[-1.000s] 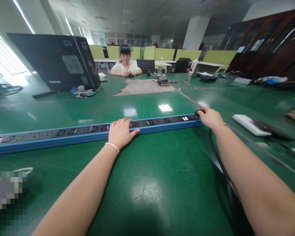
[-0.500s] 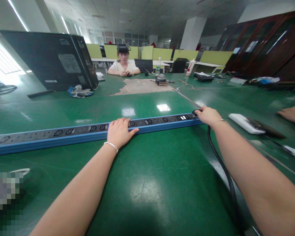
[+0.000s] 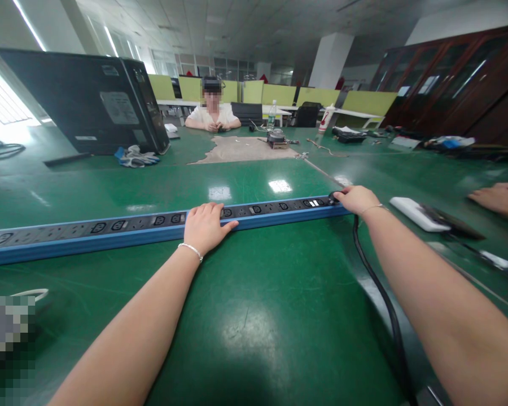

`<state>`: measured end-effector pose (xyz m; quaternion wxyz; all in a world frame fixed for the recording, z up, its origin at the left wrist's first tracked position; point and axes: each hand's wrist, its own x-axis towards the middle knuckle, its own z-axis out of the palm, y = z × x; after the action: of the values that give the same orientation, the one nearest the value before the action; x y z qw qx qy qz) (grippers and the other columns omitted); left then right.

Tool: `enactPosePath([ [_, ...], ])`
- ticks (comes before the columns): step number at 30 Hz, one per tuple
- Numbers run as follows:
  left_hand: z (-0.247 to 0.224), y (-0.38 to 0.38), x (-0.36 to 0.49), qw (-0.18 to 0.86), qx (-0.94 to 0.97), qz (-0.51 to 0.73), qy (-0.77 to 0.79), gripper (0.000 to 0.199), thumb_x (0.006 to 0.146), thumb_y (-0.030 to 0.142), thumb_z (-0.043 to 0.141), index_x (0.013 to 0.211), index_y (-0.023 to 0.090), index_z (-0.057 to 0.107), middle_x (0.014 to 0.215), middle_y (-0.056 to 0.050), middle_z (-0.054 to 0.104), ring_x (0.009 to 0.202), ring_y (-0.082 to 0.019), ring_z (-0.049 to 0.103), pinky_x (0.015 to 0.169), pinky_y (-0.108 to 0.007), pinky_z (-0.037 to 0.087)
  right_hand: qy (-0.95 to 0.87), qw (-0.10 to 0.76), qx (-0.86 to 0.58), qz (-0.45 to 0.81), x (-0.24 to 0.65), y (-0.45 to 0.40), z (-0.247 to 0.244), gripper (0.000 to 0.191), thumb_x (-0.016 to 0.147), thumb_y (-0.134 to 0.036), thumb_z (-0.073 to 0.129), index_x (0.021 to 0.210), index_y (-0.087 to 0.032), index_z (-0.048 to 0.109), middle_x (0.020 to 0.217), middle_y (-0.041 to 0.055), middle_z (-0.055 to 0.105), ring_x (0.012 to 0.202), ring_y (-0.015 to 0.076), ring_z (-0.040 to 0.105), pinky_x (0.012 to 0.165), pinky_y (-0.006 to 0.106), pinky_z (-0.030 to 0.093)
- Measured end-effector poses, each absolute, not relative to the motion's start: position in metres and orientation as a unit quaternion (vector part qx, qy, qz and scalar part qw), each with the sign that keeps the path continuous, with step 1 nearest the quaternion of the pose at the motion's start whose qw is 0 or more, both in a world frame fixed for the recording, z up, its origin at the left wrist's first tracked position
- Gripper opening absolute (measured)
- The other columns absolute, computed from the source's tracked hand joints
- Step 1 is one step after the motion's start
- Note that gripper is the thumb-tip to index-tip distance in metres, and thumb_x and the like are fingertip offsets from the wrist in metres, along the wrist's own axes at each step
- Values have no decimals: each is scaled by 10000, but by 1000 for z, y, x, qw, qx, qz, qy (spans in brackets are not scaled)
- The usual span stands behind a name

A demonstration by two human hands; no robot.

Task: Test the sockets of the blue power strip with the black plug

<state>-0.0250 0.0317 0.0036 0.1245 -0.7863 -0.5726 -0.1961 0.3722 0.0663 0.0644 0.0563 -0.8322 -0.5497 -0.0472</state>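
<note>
We have a big, shiny green desk [image 3: 288, 259] in front of us. It looks slick, so things might slide if pushed hard. Across it lies a long, thin blue bar [image 3: 161, 230] with a black top full of dark sockets [image 3: 283, 206], from the left edge of our view over to the right side. If one end gets bumped, the whole bar could swing. A thick, round black cable [image 3: 381, 287] drops in a bend below our right hand [image 3: 358, 200], beside our bare arm [image 3: 423, 282]. If our arm snags it, it could yank sideways. Our left hand [image 3: 204, 228] lies across the bar, with its thumb [image 3: 230, 226] out along the front. We can't tell if that grip squeezes or just rests; if it is too light, the bar might slip. Our right hand's grip is narrow, pinching a small, black plug [image 3: 333, 197] at the bar's right end. Our hand covers part of it, so we can't tell if it is all the way in. If it is crooked, a hard push could hurt it.
</note>
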Motion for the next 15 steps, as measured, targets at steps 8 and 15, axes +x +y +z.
enactPosePath([
  [8, 4, 33, -25, 112, -786, -192, -577, 632, 822, 639, 413, 1244, 181, 524, 1228, -121, 590, 1178, -283, 493, 979, -402, 326, -539, 102, -833, -68, 362, 59, 51, 458, 812, -455, 467, 1088, -155, 674, 1072, 161, 671, 979, 285, 627, 805, 372, 478],
  [15, 7, 32, -24, 108, -784, -186, -582, 638, 815, 647, 419, 1237, 182, 531, 1205, -116, 602, 1160, -282, 506, 965, -394, 337, -546, 130, -825, -69, 367, 60, 46, 436, 834, -418, 474, 1103, -134, 667, 1061, 149, 681, 989, 263, 628, 857, 351, 465],
])
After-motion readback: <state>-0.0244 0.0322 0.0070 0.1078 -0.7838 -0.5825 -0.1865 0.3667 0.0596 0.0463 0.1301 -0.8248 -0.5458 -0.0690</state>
